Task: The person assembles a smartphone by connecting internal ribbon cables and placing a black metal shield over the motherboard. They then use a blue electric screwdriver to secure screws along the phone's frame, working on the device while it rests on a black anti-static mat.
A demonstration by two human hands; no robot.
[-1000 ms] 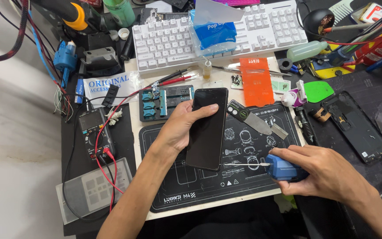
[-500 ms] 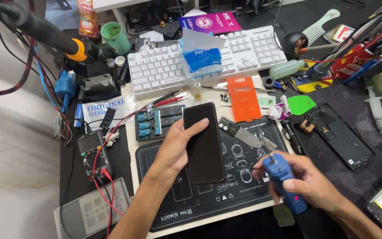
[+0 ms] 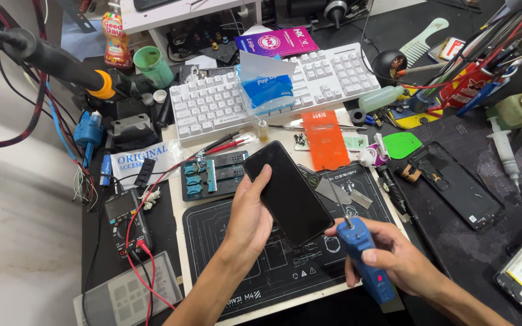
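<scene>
Left hand [image 3: 250, 224] grips black smartphone [image 3: 287, 192], now lifted and tilted off dark repair mat [image 3: 225, 241] (earlier lay flatter). Right hand [image 3: 394, 261] clenched round blue electric screwdriver [image 3: 362, 256], bit raised toward phone's lower edge; work shifts to that edge.

A dark, unlit phone screen [image 3: 287, 192] is held tilted above the black work mat. A blue and white tissue pack [image 3: 267, 89] is placed on the white keyboard. Behind it, a flat purple and pink package [image 3: 277, 43] is laid. An orange rectangular card [image 3: 324, 139] is seen beside the phone. A white label with blue letters [image 3: 141, 159] is placed at the left, near a multimeter with a grey screen [image 3: 117, 209].
</scene>
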